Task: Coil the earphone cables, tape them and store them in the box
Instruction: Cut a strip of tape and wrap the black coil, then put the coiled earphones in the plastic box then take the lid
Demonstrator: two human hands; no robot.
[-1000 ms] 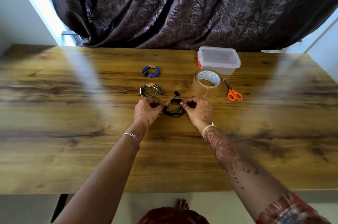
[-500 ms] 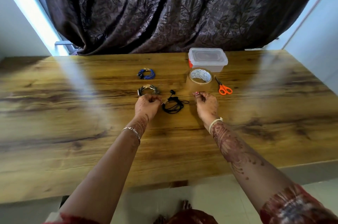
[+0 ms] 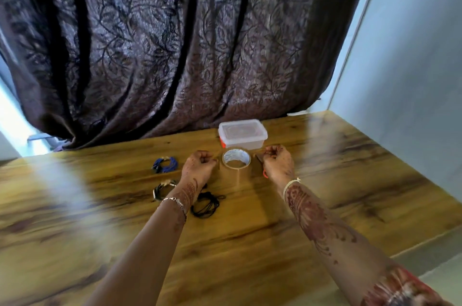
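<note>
Two hands have left the black coil (image 3: 206, 204) and moved forward to the tape roll (image 3: 236, 163), so coiling of this cable appears complete and taping is the step in hand. The coil lies on the table (image 3: 350, 180) at 7 o'clock from the roll, and the lidded box (image 3: 242, 135) stands at 12 o'clock. The left hand (image 3: 200, 165) sits at 9 o'clock beside the roll and the right hand (image 3: 277, 163) at 3 o'clock, both knuckles-up with fingers curled together. Whether either pinches the tape end cannot be told.
</note>
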